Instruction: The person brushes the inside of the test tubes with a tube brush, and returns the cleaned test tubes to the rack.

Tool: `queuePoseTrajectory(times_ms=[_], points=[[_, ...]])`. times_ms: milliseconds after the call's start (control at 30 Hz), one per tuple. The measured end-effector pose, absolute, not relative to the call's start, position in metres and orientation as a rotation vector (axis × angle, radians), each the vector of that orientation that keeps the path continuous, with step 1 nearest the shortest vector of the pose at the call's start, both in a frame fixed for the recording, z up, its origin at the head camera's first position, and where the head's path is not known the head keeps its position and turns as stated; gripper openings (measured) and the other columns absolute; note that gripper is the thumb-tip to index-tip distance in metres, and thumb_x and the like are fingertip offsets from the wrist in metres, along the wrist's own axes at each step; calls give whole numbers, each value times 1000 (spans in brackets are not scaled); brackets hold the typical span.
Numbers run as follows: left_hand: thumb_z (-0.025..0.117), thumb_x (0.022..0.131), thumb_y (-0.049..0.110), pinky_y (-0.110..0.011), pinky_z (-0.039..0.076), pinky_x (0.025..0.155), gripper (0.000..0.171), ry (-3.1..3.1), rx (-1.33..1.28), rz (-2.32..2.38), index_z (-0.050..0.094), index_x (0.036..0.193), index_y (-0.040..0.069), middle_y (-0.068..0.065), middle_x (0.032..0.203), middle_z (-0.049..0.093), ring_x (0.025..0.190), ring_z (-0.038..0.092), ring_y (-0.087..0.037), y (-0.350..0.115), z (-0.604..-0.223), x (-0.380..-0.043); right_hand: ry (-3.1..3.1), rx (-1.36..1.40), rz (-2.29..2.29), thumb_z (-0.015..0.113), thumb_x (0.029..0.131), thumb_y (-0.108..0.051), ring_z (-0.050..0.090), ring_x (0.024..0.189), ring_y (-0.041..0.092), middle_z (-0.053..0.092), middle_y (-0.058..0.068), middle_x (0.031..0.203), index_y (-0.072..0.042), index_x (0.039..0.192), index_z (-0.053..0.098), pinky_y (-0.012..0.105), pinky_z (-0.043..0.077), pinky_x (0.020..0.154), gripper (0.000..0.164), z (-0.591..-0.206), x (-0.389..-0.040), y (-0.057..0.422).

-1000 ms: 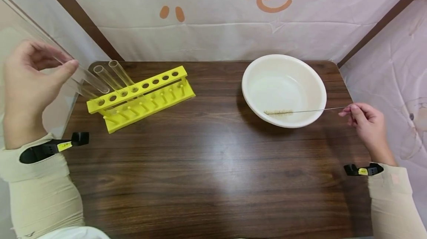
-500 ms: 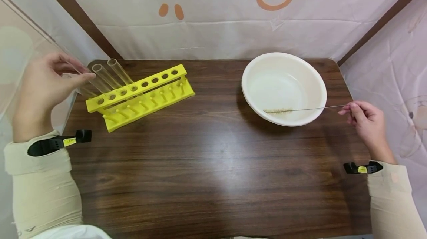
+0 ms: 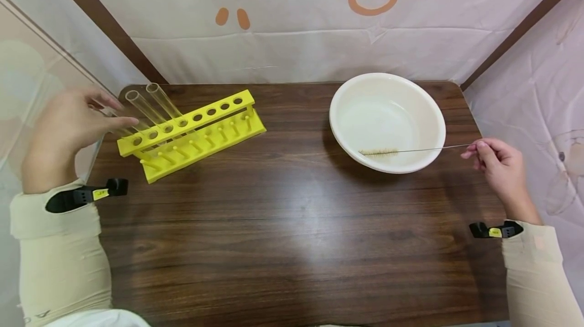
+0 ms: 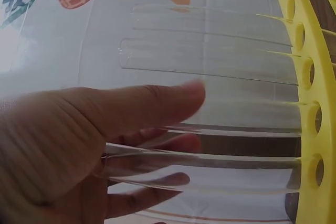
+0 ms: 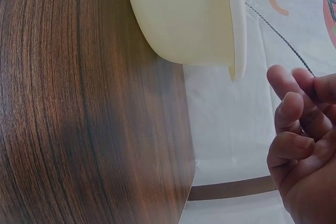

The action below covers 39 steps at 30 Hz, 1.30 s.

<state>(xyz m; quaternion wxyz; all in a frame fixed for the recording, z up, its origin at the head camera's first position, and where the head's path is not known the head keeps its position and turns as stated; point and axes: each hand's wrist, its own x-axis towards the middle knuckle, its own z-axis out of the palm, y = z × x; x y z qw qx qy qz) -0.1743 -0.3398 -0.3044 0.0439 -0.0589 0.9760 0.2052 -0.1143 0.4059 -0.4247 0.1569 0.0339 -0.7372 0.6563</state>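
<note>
My left hand (image 3: 75, 126) pinches a clear test tube (image 4: 252, 118) near its upper end. This tube stands in the second hole from the left of a yellow test tube rack (image 3: 201, 147); the thumb and fingers hide its mouth. Another tube (image 4: 241, 163) stands in the end hole, behind the fingers. Two more test tubes (image 3: 145, 106) lean out of the neighbouring holes to the right. Between thumb and fingertips, my right hand (image 3: 504, 167) holds the thin wire handle (image 5: 283, 38) of a test tube brush (image 3: 378, 152). Its bristles lie over the inside of a white basin (image 3: 435, 114).
The rack stands at the back left of the dark wooden table (image 3: 292, 230), the basin at the back right. Pegs line the front of the rack, and its right-hand holes hold no tubes. A printed curtain (image 3: 292, 53) hangs behind the table.
My left hand has moved down and right, lowering the test tube from above the rack into its second hole. The right hand and brush have barely moved.
</note>
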Motion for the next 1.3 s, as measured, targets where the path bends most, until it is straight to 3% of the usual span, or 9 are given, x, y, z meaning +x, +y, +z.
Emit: queuePoseTrajectory(times_ms=[233,633,900,1300], points=[[80,86,47,-64,41,84,59,2956,-128,472,65,116,-2,-34,131,50,115,46,-50,-338,-302,-181,-2104,99,1888,52,103,1,60,54,9,74,2,78,14,89,67,16,45,49,24,-424,-113,404],[79,84,51,-48,43,67,53,2925,-59,392,73,107,3,-31,119,63,100,57,-44,-336,-300,-185,-2150,96,1862,52,103,1,65,61,6,74,0,80,13,91,67,14,47,52,22,-423,-112,404],[73,91,49,-61,47,75,56,2748,-1,343,71,116,-1,-34,119,62,107,54,-52,-341,-292,-195,-2131,89,1869,53,103,1,66,61,6,74,0,79,12,90,68,14,48,52,23,-423,-114,405],[73,93,47,-60,47,77,61,2704,69,385,65,123,-6,-35,119,61,105,56,-51,-346,-289,-196,-2282,66,1746,53,103,1,60,56,5,72,-4,73,8,89,68,15,44,49,22,-421,-115,406]])
